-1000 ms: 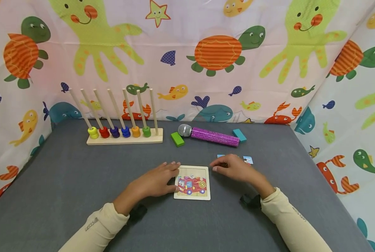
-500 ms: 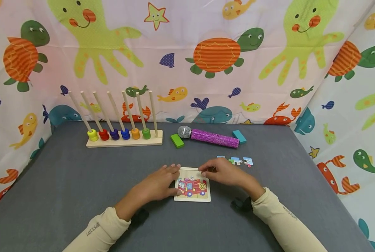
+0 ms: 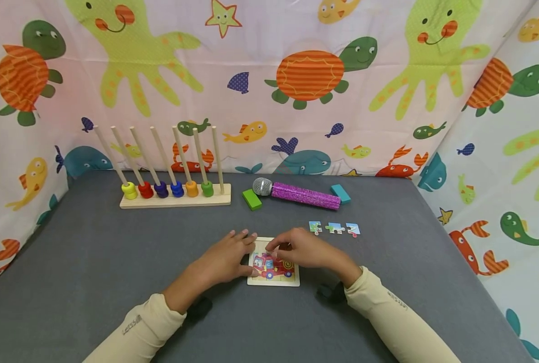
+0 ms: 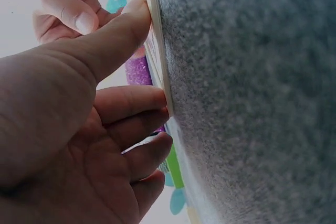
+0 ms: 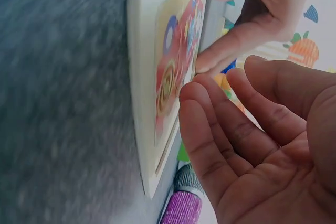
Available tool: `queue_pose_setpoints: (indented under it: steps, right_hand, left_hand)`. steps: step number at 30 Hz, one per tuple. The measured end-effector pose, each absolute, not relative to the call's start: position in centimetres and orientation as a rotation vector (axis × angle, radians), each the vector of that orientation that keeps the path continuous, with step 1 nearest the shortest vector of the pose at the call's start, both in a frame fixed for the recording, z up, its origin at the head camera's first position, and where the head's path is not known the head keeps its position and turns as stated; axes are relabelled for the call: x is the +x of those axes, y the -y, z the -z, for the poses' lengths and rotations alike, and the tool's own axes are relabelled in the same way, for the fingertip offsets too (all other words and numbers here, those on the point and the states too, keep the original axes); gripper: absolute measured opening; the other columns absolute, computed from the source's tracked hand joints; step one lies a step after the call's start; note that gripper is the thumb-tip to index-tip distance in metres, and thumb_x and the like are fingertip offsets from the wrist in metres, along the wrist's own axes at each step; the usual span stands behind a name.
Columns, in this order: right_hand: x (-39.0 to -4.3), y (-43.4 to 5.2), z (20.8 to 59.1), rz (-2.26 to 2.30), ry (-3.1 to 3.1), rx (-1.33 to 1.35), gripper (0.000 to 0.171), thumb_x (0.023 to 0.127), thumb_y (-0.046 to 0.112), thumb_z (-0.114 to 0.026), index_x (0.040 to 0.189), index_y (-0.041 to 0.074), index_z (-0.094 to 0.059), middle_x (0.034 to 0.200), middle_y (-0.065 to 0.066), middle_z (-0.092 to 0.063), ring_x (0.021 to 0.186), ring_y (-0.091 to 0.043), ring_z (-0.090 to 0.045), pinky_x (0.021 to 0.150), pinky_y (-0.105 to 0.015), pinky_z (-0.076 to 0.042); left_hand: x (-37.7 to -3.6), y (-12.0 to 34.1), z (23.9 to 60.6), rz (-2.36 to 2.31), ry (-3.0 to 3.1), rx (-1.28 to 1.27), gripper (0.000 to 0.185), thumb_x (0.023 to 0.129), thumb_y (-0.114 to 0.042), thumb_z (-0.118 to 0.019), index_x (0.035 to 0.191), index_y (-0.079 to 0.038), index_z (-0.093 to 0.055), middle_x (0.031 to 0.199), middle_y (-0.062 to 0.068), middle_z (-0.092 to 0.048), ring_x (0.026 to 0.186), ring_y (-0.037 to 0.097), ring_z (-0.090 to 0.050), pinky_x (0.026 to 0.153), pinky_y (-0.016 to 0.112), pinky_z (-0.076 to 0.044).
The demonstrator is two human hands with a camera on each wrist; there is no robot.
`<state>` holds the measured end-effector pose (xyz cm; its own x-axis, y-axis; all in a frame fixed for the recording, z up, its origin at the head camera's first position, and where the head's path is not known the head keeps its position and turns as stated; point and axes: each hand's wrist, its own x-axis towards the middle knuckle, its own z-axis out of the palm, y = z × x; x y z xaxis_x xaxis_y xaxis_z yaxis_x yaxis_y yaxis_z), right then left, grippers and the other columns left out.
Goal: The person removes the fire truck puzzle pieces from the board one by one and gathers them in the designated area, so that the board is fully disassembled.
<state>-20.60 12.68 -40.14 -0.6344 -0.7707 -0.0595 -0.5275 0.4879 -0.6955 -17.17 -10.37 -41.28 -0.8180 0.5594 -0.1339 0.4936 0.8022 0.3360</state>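
A small wooden puzzle tray (image 3: 273,284) lies on the grey tabletop, with a red vehicle picture (image 5: 178,51) in its lower part. My left hand (image 3: 221,259) spans the tray's left side. Its thumb (image 4: 123,32) rests on the frame's top, and its other fingertips touch the edge. From the right, my right hand (image 3: 303,248) reaches over the tray, fingers loosely bent and fingertips right at the upper part of the picture. In the right wrist view its thumb stands apart from the fingers, and no piece shows between them. The spot under the fingertips is partly hidden.
Three loose puzzle pieces (image 3: 335,228) lie in a row beyond my right hand. Farther back are a purple glitter microphone (image 3: 306,195), a green block (image 3: 252,199) and a blue block (image 3: 340,193). A wooden peg stand (image 3: 175,201) with coloured rings stands at the back left.
My right hand has moved left from beside the tray to over its upper part, uncovering the loose pieces. The left hand has stayed at the tray's left side.
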Motion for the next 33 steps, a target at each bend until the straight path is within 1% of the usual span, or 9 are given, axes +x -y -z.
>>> queue_pose_setpoints:
  steps: [6, 9, 12, 18, 20, 27, 29, 32, 33]
  right_hand:
    - [-20.5, -11.6, 40.4, 0.917, -2.352, -1.081, 0.022, 0.096, 0.008, -0.060, 0.114, 0.005, -0.070, 0.106, -0.001, -0.070, 0.088, -0.010, -0.062, 0.078, -0.027, -0.051]
    - [-20.4, -11.3, 40.3, 0.929, -2.337, -1.085, 0.022, 0.095, 0.007, -0.060, 0.114, 0.003, -0.070, 0.106, -0.002, -0.070, 0.085, -0.012, -0.062, 0.076, -0.026, -0.052]
    - [-20.4, -11.1, 40.2, 0.943, -2.325, -1.088, 0.021, 0.095, 0.006, -0.060, 0.113, 0.003, -0.070, 0.104, -0.002, -0.069, 0.080, -0.013, -0.060, 0.072, -0.026, -0.051]
    - [-20.4, -11.0, 40.3, 0.940, -2.348, -1.137, 0.021, 0.094, 0.004, -0.060, 0.113, 0.006, -0.069, 0.106, -0.002, -0.066, 0.088, -0.014, -0.060, 0.077, -0.027, -0.050]
    - [-20.4, -10.9, 40.4, 0.945, -2.357, -1.148, 0.022, 0.094, 0.004, -0.061, 0.114, 0.005, -0.069, 0.106, -0.003, -0.064, 0.089, -0.015, -0.060, 0.078, -0.027, -0.051]
    - [-20.3, -10.6, 40.7, 0.977, -2.333, -1.207, 0.021, 0.092, 0.002, -0.063, 0.113, 0.005, -0.069, 0.095, -0.003, -0.062, 0.078, -0.012, -0.055, 0.070, -0.026, -0.049]
    - [-20.3, -10.6, 40.8, 0.966, -2.322, -1.238, 0.021, 0.092, 0.001, -0.063, 0.111, 0.006, -0.070, 0.094, -0.003, -0.062, 0.076, -0.010, -0.053, 0.068, -0.025, -0.048]
    - [-20.4, -10.7, 40.8, 0.937, -2.311, -1.288, 0.021, 0.092, 0.001, -0.063, 0.109, 0.008, -0.072, 0.097, -0.002, -0.064, 0.077, -0.008, -0.053, 0.069, -0.025, -0.048]
    - [-20.4, -10.7, 40.8, 0.935, -2.303, -1.300, 0.021, 0.092, 0.001, -0.063, 0.109, 0.009, -0.073, 0.098, -0.001, -0.065, 0.078, -0.008, -0.053, 0.070, -0.025, -0.048]
  left_hand:
    - [-17.3, 10.2, 41.2, -0.420, -2.746, 0.785, 0.062, 0.084, -0.039, -0.076, 0.133, -0.005, -0.060, 0.150, 0.010, -0.040, 0.143, 0.030, -0.025, 0.116, 0.048, -0.015]
    - [-17.4, 10.3, 41.1, -0.419, -2.749, 0.804, 0.060, 0.084, -0.038, -0.076, 0.131, -0.004, -0.061, 0.150, 0.011, -0.041, 0.143, 0.031, -0.026, 0.116, 0.049, -0.015]
    - [-17.5, 10.4, 41.0, -0.424, -2.759, 0.830, 0.059, 0.083, -0.038, -0.077, 0.129, -0.004, -0.062, 0.148, 0.012, -0.043, 0.142, 0.031, -0.028, 0.115, 0.049, -0.016]
    - [-17.5, 10.5, 41.0, -0.449, -2.741, 0.817, 0.065, 0.083, -0.039, -0.077, 0.135, -0.003, -0.058, 0.149, 0.011, -0.041, 0.142, 0.030, -0.026, 0.115, 0.049, -0.017]
    - [-17.4, 10.5, 41.0, -0.453, -2.736, 0.808, 0.067, 0.084, -0.040, -0.076, 0.137, -0.004, -0.056, 0.150, 0.011, -0.040, 0.143, 0.030, -0.026, 0.115, 0.049, -0.017]
    - [-17.2, 10.5, 41.2, -0.513, -2.699, 0.762, 0.071, 0.085, -0.037, -0.075, 0.142, -0.004, -0.049, 0.152, 0.011, -0.037, 0.142, 0.028, -0.028, 0.115, 0.047, -0.020]
    - [-17.2, 10.5, 41.3, -0.542, -2.692, 0.772, 0.069, 0.086, -0.036, -0.075, 0.141, -0.003, -0.050, 0.152, 0.012, -0.037, 0.142, 0.029, -0.029, 0.114, 0.046, -0.021]
    - [-17.2, 10.5, 41.2, -0.544, -2.698, 0.824, 0.066, 0.086, -0.036, -0.075, 0.138, -0.001, -0.053, 0.151, 0.015, -0.038, 0.141, 0.030, -0.030, 0.114, 0.046, -0.021]
    - [-17.2, 10.5, 41.2, -0.539, -2.703, 0.842, 0.062, 0.087, -0.036, -0.074, 0.134, 0.001, -0.057, 0.150, 0.016, -0.038, 0.141, 0.031, -0.030, 0.114, 0.046, -0.022]
